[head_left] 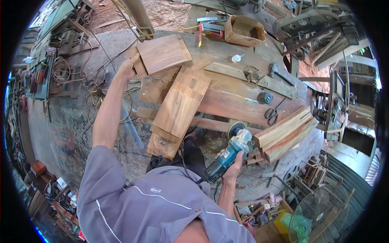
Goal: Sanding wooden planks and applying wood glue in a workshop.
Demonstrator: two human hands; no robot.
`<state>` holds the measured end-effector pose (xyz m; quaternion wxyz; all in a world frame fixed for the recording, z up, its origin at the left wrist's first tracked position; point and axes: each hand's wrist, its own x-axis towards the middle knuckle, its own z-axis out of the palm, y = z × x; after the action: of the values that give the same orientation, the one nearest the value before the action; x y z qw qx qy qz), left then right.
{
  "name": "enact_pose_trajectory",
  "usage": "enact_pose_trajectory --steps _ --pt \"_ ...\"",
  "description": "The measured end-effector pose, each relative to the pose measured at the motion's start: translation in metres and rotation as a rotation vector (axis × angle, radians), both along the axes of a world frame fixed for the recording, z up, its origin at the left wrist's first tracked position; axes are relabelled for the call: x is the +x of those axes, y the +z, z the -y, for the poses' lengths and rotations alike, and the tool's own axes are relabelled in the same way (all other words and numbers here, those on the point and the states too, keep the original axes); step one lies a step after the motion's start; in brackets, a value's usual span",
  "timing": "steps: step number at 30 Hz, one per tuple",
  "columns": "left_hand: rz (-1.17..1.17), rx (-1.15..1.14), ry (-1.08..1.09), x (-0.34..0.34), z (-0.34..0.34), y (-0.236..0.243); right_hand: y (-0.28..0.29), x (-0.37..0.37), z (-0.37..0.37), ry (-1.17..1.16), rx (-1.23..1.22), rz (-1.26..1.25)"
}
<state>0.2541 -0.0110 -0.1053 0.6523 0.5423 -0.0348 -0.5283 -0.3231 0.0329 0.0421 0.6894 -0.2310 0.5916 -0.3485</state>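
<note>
My right hand (pixel 232 166) is wrapped around a teal angle grinder (pixel 225 159), whose round disc (pixel 236 130) points away from me. Out to the far left, my left hand (pixel 128 68) grips the end of a wooden board piece (pixel 164 54) with a broad, flat face. Between my hands, a stack of longer wooden boards (pixel 180 103) lies slantwise on the workbench (pixel 231 103), its near end close to my body. The grinder's disc is apart from the boards.
On the right lies a stack of wooden strips (pixel 285 133), with scissors (pixel 271 116) and a tape measure (pixel 265 97) beyond it. A hammer (pixel 281 75) rests farther back. At the far side stands a tan bin (pixel 244 31). Loose cords (pixel 97 91) lie on the left floor.
</note>
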Motion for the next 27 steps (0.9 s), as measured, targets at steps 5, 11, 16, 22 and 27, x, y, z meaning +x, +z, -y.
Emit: enact_pose_trajectory --steps 5,11,16,22,27 --pt "0.236 -0.022 0.217 -0.046 -0.026 0.066 0.01 0.005 0.002 0.038 -0.029 0.029" --pt "0.262 -0.089 0.108 -0.161 -0.055 0.16 0.018 -0.02 -0.001 -0.043 -0.038 0.126" --pt "0.587 0.176 -0.139 -0.259 -0.057 0.12 0.025 -0.044 -0.004 -0.123 -0.067 0.214" --pt "0.756 -0.203 -0.31 -0.343 -0.033 0.109 0.031 -0.074 -0.016 -0.204 -0.15 0.249" --pt "1.535 -0.645 -0.579 -0.352 -0.007 0.075 0.024 -0.083 -0.031 -0.3 -0.115 0.29"
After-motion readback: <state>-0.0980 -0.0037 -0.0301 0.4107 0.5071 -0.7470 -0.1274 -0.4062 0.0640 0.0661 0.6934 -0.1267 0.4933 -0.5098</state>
